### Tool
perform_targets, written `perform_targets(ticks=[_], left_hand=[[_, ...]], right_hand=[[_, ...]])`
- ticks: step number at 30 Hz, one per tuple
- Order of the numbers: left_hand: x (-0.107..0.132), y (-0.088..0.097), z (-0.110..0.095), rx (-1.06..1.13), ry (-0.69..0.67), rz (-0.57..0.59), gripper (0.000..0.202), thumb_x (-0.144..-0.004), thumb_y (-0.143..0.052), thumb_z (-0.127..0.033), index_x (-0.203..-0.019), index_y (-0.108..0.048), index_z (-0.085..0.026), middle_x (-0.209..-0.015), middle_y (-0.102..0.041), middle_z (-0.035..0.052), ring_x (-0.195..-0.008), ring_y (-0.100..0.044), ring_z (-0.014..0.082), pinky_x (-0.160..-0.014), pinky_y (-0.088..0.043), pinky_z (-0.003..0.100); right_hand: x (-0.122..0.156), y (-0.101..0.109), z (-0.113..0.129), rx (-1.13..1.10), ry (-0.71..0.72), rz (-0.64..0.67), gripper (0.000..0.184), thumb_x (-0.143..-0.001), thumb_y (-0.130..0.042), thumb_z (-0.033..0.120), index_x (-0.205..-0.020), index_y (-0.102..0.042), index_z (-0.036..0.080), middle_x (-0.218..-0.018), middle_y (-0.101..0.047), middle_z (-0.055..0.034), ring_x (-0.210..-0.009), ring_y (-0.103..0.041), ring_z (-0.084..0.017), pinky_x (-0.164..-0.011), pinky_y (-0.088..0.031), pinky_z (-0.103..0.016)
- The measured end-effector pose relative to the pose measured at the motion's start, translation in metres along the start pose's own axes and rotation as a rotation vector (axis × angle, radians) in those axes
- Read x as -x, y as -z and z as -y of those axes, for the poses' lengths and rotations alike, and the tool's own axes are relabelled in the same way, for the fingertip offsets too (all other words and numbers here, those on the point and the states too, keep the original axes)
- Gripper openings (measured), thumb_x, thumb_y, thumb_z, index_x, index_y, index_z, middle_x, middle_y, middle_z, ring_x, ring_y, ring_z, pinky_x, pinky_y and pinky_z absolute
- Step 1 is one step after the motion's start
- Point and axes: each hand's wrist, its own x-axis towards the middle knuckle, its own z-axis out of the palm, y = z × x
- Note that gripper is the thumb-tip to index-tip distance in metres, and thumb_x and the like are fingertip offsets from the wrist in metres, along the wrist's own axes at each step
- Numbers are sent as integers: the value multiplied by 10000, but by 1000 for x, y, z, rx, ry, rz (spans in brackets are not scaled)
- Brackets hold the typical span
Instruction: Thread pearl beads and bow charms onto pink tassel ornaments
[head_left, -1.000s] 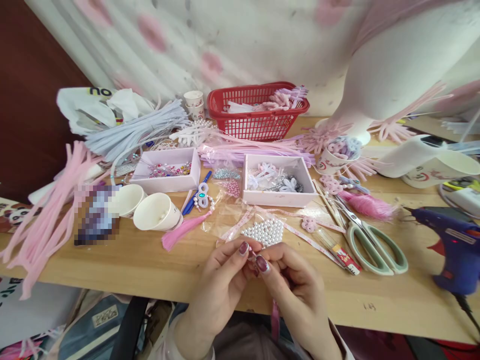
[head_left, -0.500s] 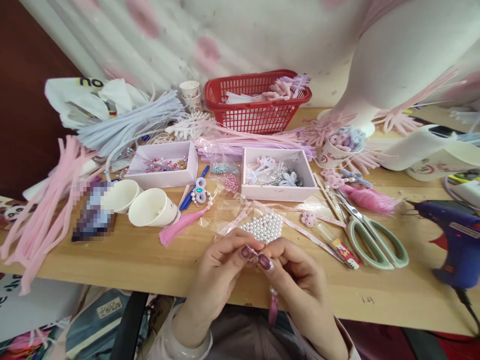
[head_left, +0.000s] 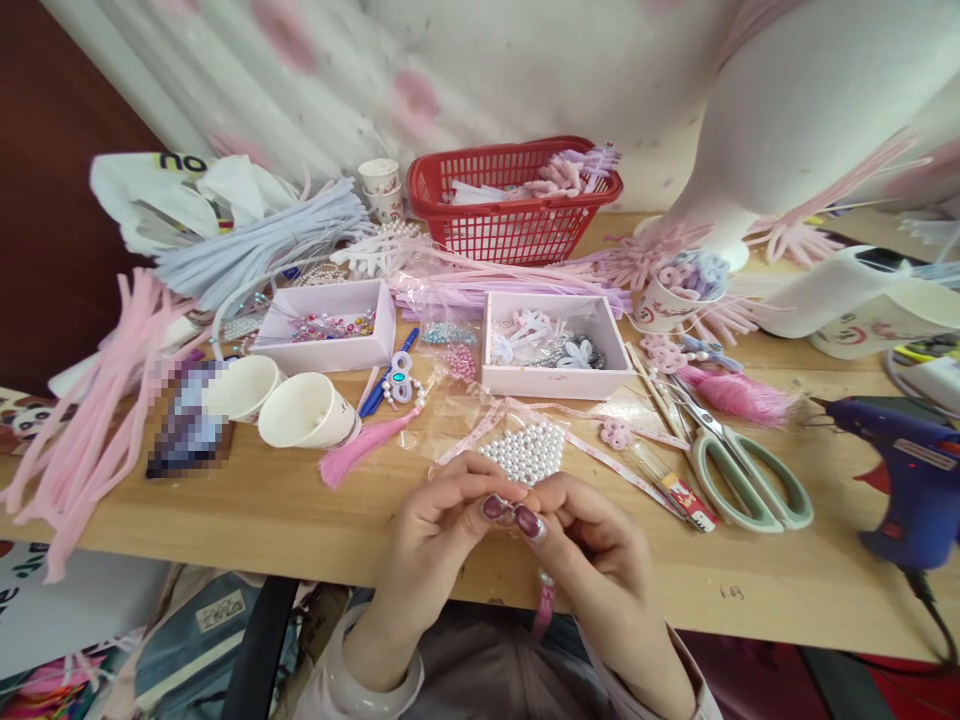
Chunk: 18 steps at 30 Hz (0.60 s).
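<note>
Head view | left hand (head_left: 439, 535) and right hand (head_left: 596, 545) pinched shut on pink tassel charm (head_left: 543, 603), likely steadying its top; tassel hung free | pearl sheet (head_left: 525, 450) lay just beyond.

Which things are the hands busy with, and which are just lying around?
In use: left hand, right hand, tassel pinched between them.
Lying about: pearl sheet, scissors, glue gun, basket, cups, boxes.

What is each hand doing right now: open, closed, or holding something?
Left hand: closed, pinching the top of the pink tassel charm.
Right hand: closed, pinching the same pink tassel charm, which hangs below it.
</note>
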Motion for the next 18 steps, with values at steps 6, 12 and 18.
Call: perform_targets(ticks=[6, 12, 18], left_hand=[[0, -4, -9, 89, 96, -10, 108, -875, -746, -367, -912, -840, -332, -946, -637, 21, -940, -591, 144, -800, -474, 212], [1, -5, -6, 54, 74, -77, 109, -878, -746, -354, -915, -841, -315, -953, -654, 25, -974, -598, 152, -841, -476, 221], [3, -12, -2, 119, 85, -132, 113, -847, -779, -352, -932, -841, -311, -974, -700, 23, -980, -624, 149, -842, -497, 214]], right_hand=[[1, 3, 7, 215, 89, 38, 206, -995, -584, 313, -833, -656, 206, -572, -406, 63, -445, -405, -91, -411, -312, -220], [1, 4, 4, 308, 173, 9, 157, -990, -586, 272, -873, -673, 212, -575, -410, 65, -447, -406, -96, -434, -307, -243], [-2, 5, 4, 395, 229, 8, 118, -988, -583, 218, -949, -695, 223, -580, -450, 65, -456, -424, -98, -459, -329, -245]])
